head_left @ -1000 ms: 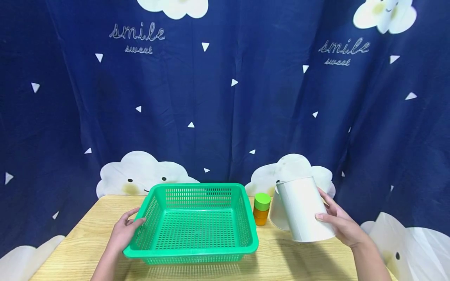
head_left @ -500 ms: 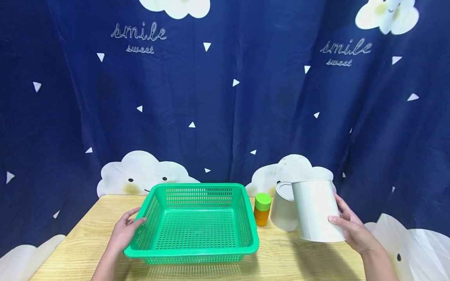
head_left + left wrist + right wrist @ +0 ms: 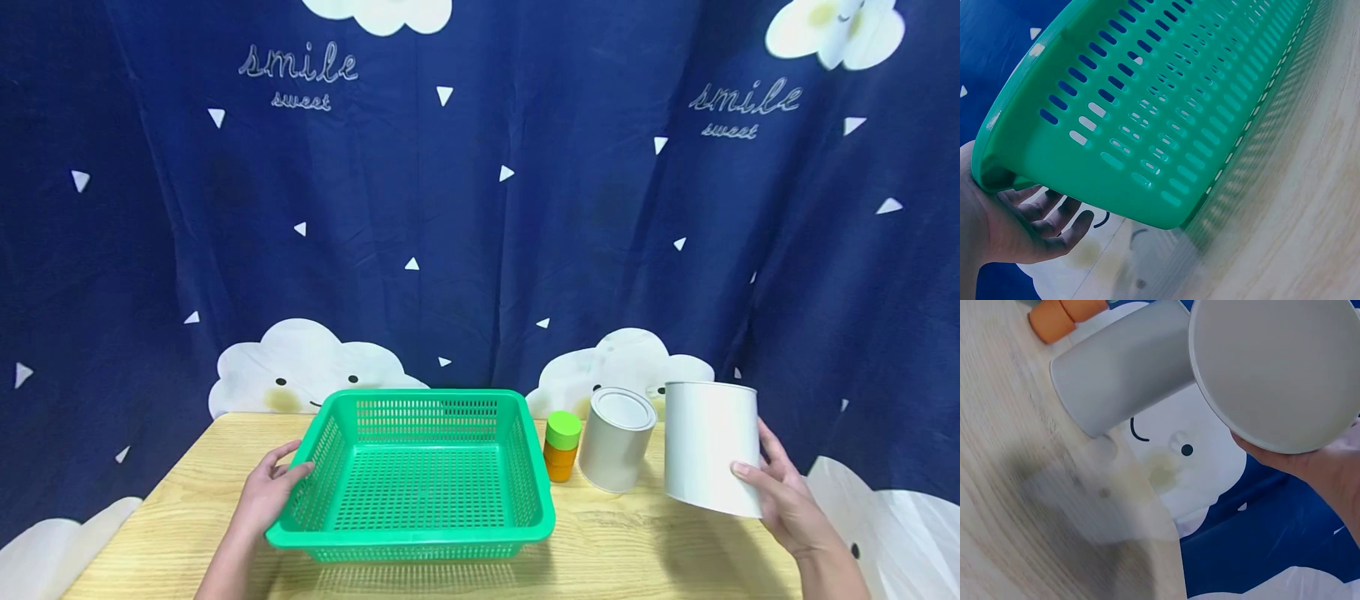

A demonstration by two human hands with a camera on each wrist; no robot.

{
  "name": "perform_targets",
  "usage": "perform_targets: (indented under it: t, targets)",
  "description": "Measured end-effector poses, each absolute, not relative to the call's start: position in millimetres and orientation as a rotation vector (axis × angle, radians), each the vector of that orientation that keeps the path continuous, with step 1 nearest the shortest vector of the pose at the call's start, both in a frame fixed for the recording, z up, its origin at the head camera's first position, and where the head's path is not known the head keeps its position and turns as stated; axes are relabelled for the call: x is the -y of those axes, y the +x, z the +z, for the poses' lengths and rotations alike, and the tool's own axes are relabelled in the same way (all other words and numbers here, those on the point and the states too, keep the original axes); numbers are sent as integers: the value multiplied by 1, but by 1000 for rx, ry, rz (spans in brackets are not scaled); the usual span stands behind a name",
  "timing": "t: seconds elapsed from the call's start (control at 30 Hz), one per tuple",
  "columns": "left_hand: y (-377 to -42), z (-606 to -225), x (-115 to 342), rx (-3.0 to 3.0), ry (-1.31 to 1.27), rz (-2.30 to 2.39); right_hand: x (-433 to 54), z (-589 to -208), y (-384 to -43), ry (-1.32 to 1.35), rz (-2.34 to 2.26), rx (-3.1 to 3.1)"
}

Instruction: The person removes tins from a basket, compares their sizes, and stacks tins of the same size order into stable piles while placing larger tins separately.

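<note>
In the head view my left hand (image 3: 268, 492) is at the left side of a green plastic basket (image 3: 412, 533), its thumb over the rim. The left wrist view shows the fingers (image 3: 1054, 219) curled beneath the basket's rim. My right hand (image 3: 791, 504) grips a white can (image 3: 711, 446) by its right side, holding it slightly tilted above the table. The can's round flat base (image 3: 1275, 369) faces the right wrist camera. A second white can (image 3: 615, 450) with a ringed lid stands upright on the table, apart from the held one.
An orange jar (image 3: 561, 458) with a green lid stands between the basket and the standing can. All rest on a light wooden table (image 3: 600, 550). Behind it hangs a dark blue curtain (image 3: 450, 217) with clouds and triangles.
My right hand has moved to the right with the white can and turned it more upright. The standing can behind it has come into full view. The left hand keeps its place.
</note>
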State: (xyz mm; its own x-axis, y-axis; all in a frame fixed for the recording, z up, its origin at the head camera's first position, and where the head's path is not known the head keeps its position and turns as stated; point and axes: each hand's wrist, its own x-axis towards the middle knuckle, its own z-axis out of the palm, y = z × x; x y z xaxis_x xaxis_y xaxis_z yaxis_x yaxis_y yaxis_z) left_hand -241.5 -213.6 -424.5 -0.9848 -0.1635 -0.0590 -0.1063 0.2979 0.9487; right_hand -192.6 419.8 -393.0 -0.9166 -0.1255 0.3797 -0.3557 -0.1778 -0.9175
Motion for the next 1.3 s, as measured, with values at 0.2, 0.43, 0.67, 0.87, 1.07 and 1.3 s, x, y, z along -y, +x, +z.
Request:
perform_targets:
  t: [0.2,0.43,0.67,0.87,1.07,1.3]
  targets:
    - [-243,-426,214,2502,257,-1801,-424,-399,-192,468,2196,1819]
    - [-243,-426,215,2523,259,-1779,-415,-401,-193,424,2141,1701]
    - [-242,-426,215,2525,264,-1773,-444,-441,-224,248,1965,1759]
    - [-242,-426,215,2519,264,-1774,-464,-476,-243,118,1834,1786]
    - [-242,-427,215,2517,264,-1783,-432,-453,-224,-99,1750,1843]
    - [-242,-425,215,2509,263,-1790,-411,-437,-212,-327,1670,1926]
